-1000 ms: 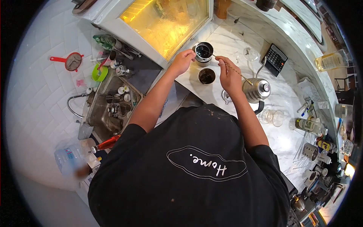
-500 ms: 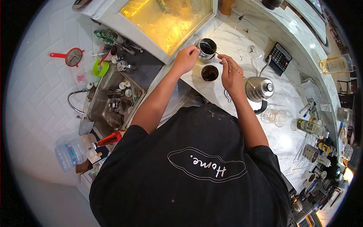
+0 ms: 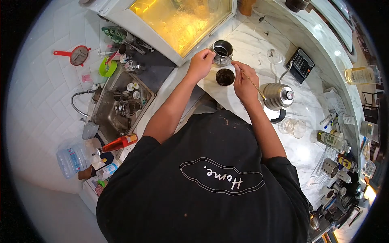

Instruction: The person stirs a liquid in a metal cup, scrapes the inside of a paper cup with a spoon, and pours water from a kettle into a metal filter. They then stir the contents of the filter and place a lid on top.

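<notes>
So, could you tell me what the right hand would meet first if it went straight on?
Probably the steel cup, held by the left hand: the right hand and its long spoon point at its rim. The dark-filled cup lies just beside that line; depth is unclear.

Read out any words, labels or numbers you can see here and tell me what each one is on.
"Home." in white script on the black T-shirt, upside down in this view.
Calculator keys: too small to read.
Labels on the bottles at the right: too small to read.
Water bottle label: blurred.
Steel cup in the left hand, long spoon in the right hand: no text visible.
</notes>
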Demonstrator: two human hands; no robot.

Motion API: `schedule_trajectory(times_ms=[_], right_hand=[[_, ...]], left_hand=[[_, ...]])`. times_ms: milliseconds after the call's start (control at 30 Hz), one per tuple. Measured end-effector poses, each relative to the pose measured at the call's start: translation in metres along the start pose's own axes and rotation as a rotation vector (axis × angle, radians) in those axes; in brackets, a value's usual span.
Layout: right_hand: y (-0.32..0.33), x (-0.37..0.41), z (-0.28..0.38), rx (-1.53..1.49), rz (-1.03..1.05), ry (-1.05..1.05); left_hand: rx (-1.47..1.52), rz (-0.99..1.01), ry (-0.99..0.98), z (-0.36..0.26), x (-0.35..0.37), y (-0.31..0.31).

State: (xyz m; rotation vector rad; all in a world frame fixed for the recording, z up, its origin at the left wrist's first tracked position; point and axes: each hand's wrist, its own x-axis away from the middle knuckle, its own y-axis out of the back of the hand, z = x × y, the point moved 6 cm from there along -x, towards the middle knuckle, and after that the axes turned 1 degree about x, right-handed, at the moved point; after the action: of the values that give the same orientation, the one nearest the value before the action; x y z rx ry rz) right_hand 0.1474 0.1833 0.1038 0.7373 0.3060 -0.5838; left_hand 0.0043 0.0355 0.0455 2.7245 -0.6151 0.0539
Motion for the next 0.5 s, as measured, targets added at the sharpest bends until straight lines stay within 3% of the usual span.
schedule_trajectory(times_ms=[500], right_hand=[[0.0021, 0.0031, -0.0015, -0.017, -0.011, 0.001]], left_hand=[[0.022, 0.012, -0.005, 0.0028, -0.0001, -0.0037]])
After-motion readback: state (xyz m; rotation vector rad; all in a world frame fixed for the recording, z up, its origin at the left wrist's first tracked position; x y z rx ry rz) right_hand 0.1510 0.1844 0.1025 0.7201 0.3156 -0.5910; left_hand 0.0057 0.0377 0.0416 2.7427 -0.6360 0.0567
